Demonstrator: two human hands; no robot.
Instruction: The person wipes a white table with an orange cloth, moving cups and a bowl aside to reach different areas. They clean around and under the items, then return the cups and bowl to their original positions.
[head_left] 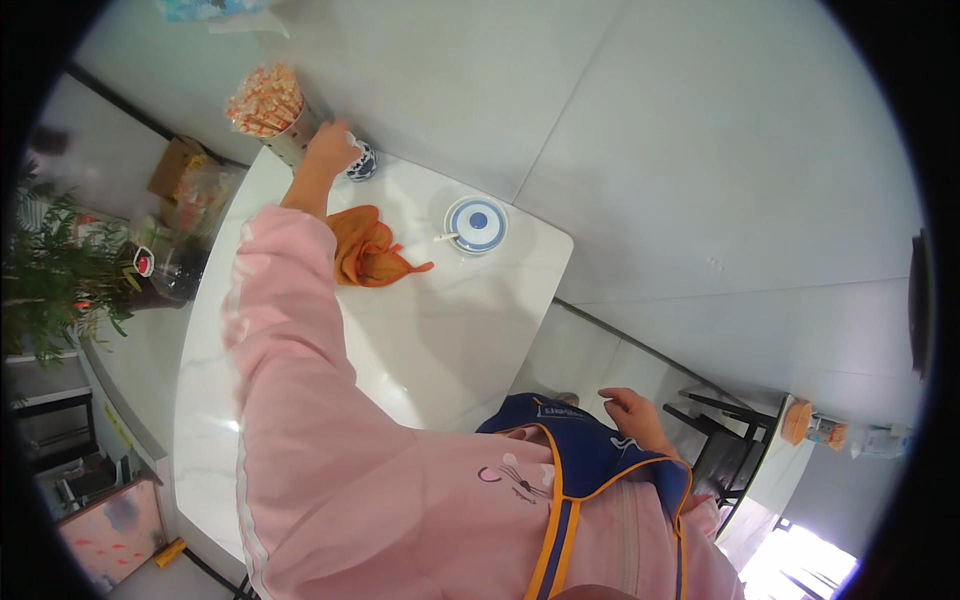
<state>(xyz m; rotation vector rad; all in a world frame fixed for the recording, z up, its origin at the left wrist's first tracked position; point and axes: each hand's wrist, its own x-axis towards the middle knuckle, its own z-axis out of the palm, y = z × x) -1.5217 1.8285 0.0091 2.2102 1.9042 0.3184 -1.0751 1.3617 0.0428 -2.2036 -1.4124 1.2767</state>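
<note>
My left hand reaches far across the white table and closes on a small blue-and-white jar at the table's far corner. Just left of it stands a metal holder full of wrapped chopsticks. An orange cloth lies crumpled beside my pink-sleeved forearm. A round blue-and-white lidded pot with a spoon handle sits to the right of the cloth. My right hand hangs by my side off the table's edge, fingers loosely curled, holding nothing.
A green potted plant and boxes of packets stand left of the table. A dark stool and a second table with bottles are at the right. Grey floor tiles lie beyond.
</note>
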